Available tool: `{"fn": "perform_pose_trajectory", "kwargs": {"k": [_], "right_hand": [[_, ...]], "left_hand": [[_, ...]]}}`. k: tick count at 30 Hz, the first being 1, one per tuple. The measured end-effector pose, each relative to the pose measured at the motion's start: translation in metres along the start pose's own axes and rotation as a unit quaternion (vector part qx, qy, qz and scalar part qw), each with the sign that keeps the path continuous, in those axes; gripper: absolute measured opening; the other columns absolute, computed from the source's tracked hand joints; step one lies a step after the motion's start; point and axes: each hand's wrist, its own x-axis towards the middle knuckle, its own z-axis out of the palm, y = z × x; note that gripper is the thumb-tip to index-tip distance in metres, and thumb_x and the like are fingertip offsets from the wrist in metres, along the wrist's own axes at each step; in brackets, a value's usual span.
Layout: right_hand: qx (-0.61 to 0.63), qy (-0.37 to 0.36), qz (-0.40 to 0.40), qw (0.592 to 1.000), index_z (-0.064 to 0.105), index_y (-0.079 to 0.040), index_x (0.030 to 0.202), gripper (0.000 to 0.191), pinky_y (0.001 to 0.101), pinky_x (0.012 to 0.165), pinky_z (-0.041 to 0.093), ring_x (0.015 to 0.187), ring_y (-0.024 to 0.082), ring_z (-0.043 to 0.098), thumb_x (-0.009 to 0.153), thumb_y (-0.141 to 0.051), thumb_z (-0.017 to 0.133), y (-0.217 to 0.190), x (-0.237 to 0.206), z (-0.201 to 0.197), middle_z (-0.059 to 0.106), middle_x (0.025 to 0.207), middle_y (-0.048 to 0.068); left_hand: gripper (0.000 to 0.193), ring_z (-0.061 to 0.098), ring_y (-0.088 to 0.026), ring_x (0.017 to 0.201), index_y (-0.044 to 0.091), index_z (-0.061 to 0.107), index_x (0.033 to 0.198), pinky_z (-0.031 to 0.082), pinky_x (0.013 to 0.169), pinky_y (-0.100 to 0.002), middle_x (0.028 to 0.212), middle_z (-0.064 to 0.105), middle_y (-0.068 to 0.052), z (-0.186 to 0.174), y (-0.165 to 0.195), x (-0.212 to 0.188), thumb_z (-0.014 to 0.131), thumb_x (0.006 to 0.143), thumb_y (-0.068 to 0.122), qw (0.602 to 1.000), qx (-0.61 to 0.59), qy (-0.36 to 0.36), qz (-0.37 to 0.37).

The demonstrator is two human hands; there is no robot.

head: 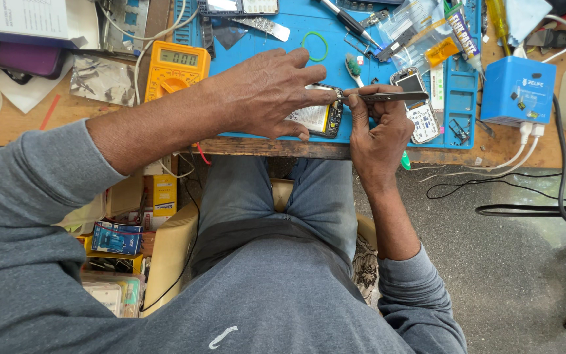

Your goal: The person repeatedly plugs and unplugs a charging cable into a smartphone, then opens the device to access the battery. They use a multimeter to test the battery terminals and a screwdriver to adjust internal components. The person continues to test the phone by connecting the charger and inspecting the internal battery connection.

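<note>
Yellow meter (175, 65): it lies at the far left of the blue mat (283, 56), face up, well apart from the work.
Left hand (266, 92): it lies flat over the phone (322, 118) and presses it down on the mat; the fingers are spread, not clenched, and the fingertips reach the top edge of the phone.
Phone: small and opened, it rests near the front edge of the table (263, 147), between the two hands; the left hand hides most of it, so only the right end shows, with a white and yellow battery.
Handling: I judge it light and stiff, but fragile inside, with small parts open to damage. It is better to hold it by the outer edges and the frame, not by the battery or the board.
Tweezers (388, 97): dark and thin, they lie level, and the tip touches the top right corner of the phone, just beside the left fingertips.
Right hand (378, 128): the fingers are closed around the tweezers, near the tip end.
Second phone (417, 105): it lies open just beside the right hand, untouched.
Blue box (517, 90): it stands at the far right on the table, with white cables.
</note>
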Motion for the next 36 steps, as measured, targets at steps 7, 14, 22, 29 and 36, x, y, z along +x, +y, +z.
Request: {"fn": "perform_pose_trajectory", "kwargs": {"k": [7,14,22,29,36], "right_hand": [[0.007,0.002,0.003,1.000,0.056,0.000,0.116,0.015,0.0277,0.086,0.062,0.102,0.016,0.078,0.109,-0.002,0.069,0.0007,-0.0020,-0.0014,0.078,0.105,0.013],[0.001,-0.001,0.004,1.000,0.057,0.000,0.114,0.016,0.0273,0.085,0.063,0.099,0.016,0.078,0.108,-0.002,0.071,0.0005,-0.0009,-0.0001,0.078,0.103,0.013],[0.007,-0.004,-0.001,1.000,0.057,0.000,0.115,0.015,0.0274,0.085,0.063,0.099,0.016,0.078,0.109,-0.004,0.070,0.0010,-0.0010,0.0004,0.078,0.104,0.013],[-0.018,-0.003,-0.007,1.000,0.058,-0.001,0.114,0.016,0.0282,0.086,0.063,0.099,0.016,0.078,0.108,-0.004,0.071,-0.0020,-0.0017,-0.0003,0.078,0.104,0.012],[-0.077,-0.011,-0.039,0.996,0.061,-0.001,0.112,0.013,0.0308,0.081,0.060,0.093,0.020,0.078,0.107,-0.006,0.072,-0.0054,-0.0013,-0.0020,0.076,0.097,0.012]], "left_hand": [[0.067,0.062,-0.033,0.102,0.016,0.061,0.128,0.055,0.079,-0.047,0.108,0.061,-0.011,-0.0016,0.0000,0.0043,0.083,0.076,0.052,0.999,0.034,-0.015,0.016],[0.068,0.062,-0.033,0.100,0.016,0.058,0.130,0.055,0.079,-0.047,0.107,0.061,-0.011,-0.0029,-0.0013,0.0029,0.083,0.077,0.052,0.999,0.031,-0.009,0.020],[0.069,0.062,-0.033,0.100,0.017,0.058,0.130,0.055,0.079,-0.047,0.107,0.061,-0.011,-0.0027,-0.0007,0.0018,0.083,0.076,0.052,0.999,0.033,-0.002,0.019],[0.068,0.062,-0.033,0.100,0.017,0.058,0.129,0.055,0.078,-0.047,0.107,0.061,-0.010,-0.0044,0.0014,0.0017,0.084,0.076,0.051,0.999,0.031,-0.005,0.021],[0.069,0.062,-0.033,0.100,0.017,0.060,0.130,0.055,0.079,-0.047,0.107,0.060,-0.010,-0.0025,0.0018,0.0030,0.083,0.075,0.052,0.999,0.031,0.003,0.022]]}}
